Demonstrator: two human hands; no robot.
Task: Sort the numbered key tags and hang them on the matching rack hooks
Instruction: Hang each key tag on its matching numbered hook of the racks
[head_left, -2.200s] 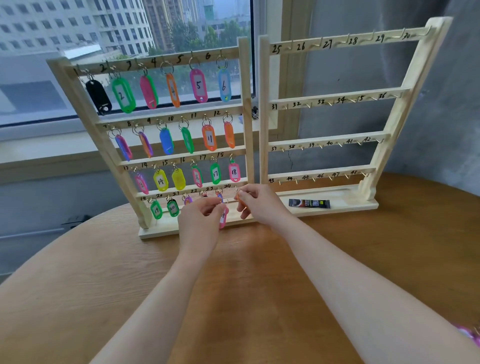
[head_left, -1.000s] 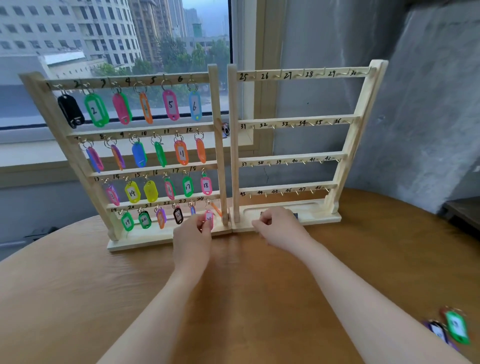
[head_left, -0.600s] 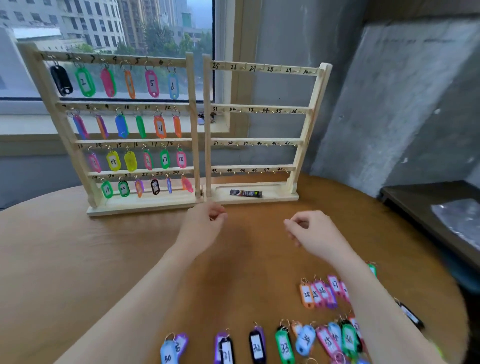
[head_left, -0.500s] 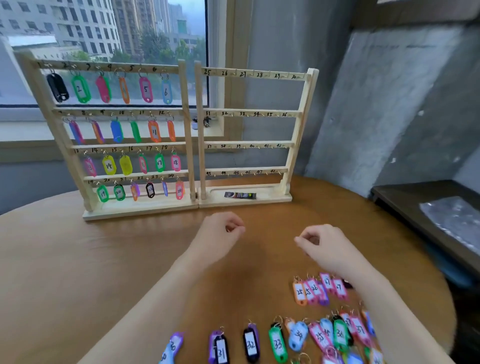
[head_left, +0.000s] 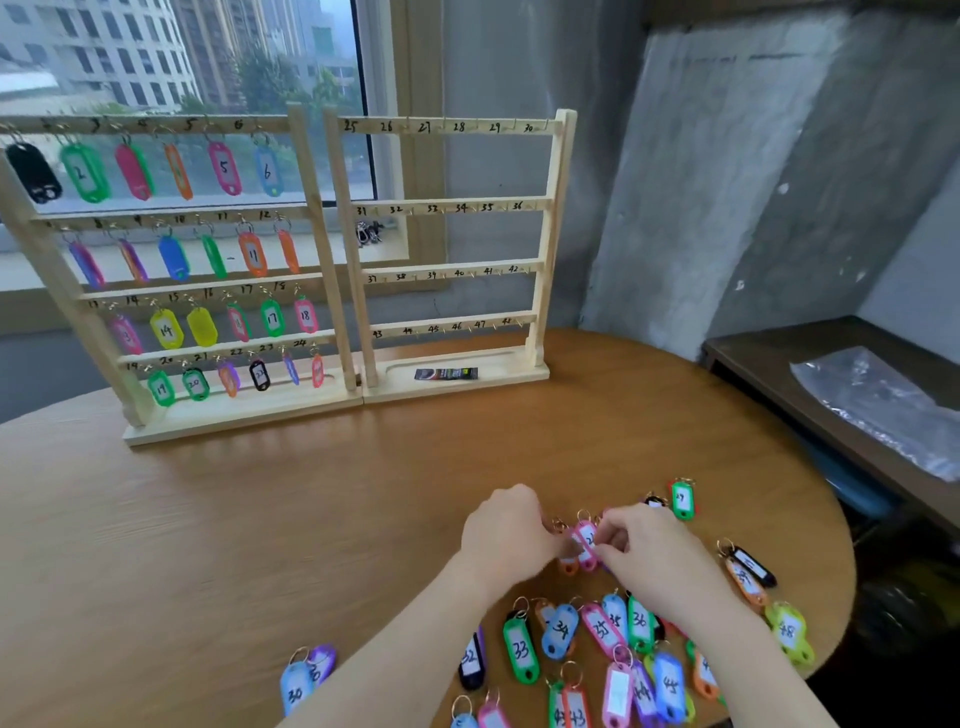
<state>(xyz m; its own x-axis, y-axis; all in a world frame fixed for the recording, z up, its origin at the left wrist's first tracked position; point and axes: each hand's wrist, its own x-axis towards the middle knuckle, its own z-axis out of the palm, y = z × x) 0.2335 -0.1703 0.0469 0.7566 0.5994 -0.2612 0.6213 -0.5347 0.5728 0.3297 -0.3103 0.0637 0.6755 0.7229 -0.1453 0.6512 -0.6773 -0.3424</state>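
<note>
Hands meet over the near right part of the round wooden table (head_left: 260, 519), and the head view catches both working one small cluster of tags. Left hand (head_left: 506, 530) has its fingers curled down onto a pink key tag (head_left: 588, 543); right hand (head_left: 644, 551) pinches at the same tag from the other side, fingertips touching it. The exact grip blurs, but both hands close on that tag.

Nearer lies the loose pile of tags (head_left: 597, 654), numbers 33, 34 and 36 readable, with a green tag (head_left: 681, 500) apart at far right.

Far across the table stand two racks side by side: left rack (head_left: 311, 249) hung with coloured tags on all four rails, right rack (head_left: 558, 234) showing numbers 25 to 48 and bare hooks. A small dark packet (head_left: 447, 373) rests in the right rack's base tray.
</note>
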